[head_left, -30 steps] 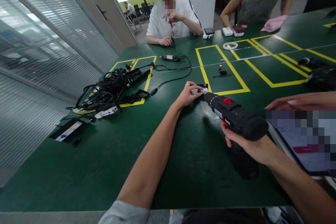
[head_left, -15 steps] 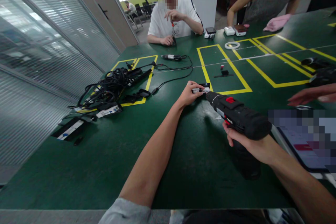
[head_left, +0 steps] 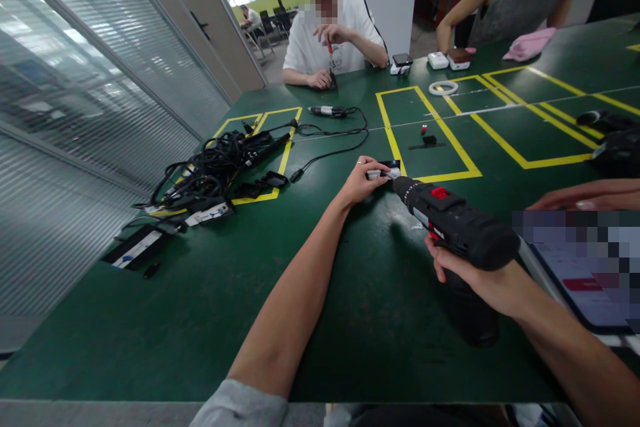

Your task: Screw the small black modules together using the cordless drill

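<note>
My right hand point(head_left: 467, 273) is wrapped round the handle of a black cordless drill point(head_left: 450, 220) with red accents. The drill points away to the left, its chuck and bit reaching the small black-and-white part point(head_left: 393, 167) on the green table. Around the near side of that part, my left hand point(head_left: 365, 180) is closed, its fingers pressing it at the table. Whether the bit touches the part cannot be told. The lower fingers of my left hand are hidden, and the part's exact kind is too small to make out.
A tangle of black cables point(head_left: 215, 163) and labelled black boxes lies left. A corded pen-shaped tool point(head_left: 327, 111) is beyond my left hand. Another person's hand point(head_left: 585, 195) is beside a tablet point(head_left: 580, 280) at right. A person in white point(head_left: 305, 40) works opposite. Yellow tape outlines point(head_left: 473, 170) mark the table.
The other person's hand at the right has moved left above the tablet. My hands, the drill and the part hold nearly the same position; the view has shifted slightly.
</note>
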Demonstrator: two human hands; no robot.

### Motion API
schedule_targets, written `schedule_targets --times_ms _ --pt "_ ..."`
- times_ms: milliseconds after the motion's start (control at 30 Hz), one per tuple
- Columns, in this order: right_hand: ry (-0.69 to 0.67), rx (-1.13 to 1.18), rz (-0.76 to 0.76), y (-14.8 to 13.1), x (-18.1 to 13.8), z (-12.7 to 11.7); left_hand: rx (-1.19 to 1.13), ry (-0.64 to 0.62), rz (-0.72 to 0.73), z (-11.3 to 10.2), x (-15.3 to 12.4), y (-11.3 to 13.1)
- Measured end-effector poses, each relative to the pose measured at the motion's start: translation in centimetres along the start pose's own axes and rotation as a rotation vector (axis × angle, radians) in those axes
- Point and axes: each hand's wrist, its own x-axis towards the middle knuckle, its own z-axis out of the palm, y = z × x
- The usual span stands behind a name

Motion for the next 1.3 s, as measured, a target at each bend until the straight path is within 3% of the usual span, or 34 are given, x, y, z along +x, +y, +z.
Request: schedule_targets --times_ms 1300 --pt "-0.003 0.01 0.023 0.16 -0.06 -0.01 -0.015 0.026 -0.029 0.32 -0.16 -0.27"
